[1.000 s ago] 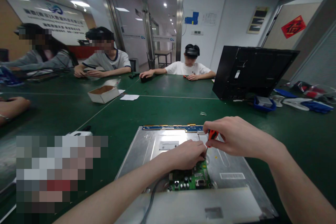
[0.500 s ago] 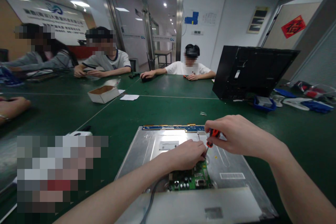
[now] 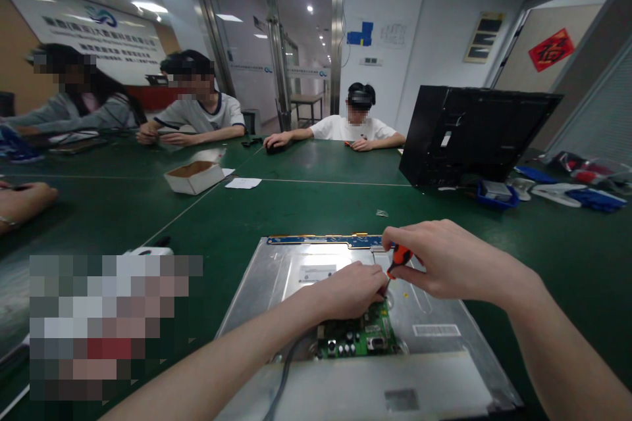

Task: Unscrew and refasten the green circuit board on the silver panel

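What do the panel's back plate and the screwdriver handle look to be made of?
Back plate: probably sheet metal, dull silver, with pressed ridges and soft reflections. Screwdriver handle in the right hand: likely plastic or rubber, glossy orange-red with black; mostly hidden.

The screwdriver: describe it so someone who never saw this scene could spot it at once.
Find the silver metal panel lying flat on the green table. Over its far edge the right hand grips the screwdriver, tip slanting down beside the left hand. Its orange handle is the only orange thing on the panel.
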A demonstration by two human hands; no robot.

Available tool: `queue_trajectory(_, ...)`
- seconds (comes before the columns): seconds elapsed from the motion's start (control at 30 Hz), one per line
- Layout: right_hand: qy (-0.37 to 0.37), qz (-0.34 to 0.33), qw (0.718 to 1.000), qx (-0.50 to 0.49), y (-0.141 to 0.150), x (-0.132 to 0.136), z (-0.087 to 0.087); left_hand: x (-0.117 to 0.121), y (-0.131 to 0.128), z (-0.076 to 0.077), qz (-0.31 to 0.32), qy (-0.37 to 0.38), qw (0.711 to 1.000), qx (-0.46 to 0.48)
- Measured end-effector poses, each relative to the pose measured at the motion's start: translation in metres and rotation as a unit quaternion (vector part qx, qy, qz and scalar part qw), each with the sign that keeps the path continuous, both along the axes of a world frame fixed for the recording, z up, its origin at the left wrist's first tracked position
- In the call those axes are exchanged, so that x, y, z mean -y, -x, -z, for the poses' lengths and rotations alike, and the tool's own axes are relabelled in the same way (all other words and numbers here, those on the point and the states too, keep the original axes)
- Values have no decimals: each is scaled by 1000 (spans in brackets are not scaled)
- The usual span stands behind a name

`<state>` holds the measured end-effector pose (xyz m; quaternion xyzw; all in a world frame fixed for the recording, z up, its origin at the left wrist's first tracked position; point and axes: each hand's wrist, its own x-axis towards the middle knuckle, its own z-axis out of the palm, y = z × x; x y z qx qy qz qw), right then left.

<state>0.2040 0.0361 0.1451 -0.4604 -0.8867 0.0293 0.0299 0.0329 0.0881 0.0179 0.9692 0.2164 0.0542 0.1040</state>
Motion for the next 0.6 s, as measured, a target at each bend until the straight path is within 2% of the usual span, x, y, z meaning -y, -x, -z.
queue_trajectory(0.13,-2,9,1000,7,0,-2,1,0,0,0,7,-7,1000,2)
queue_trajectory(0.37,9,-17,1000,-20,-1,1,0,-1,0,3,8,3,1000,15)
queue_trajectory(0.6,-25,18,999,32,0,-3,2,1,0,2,3,-20,1000,6)
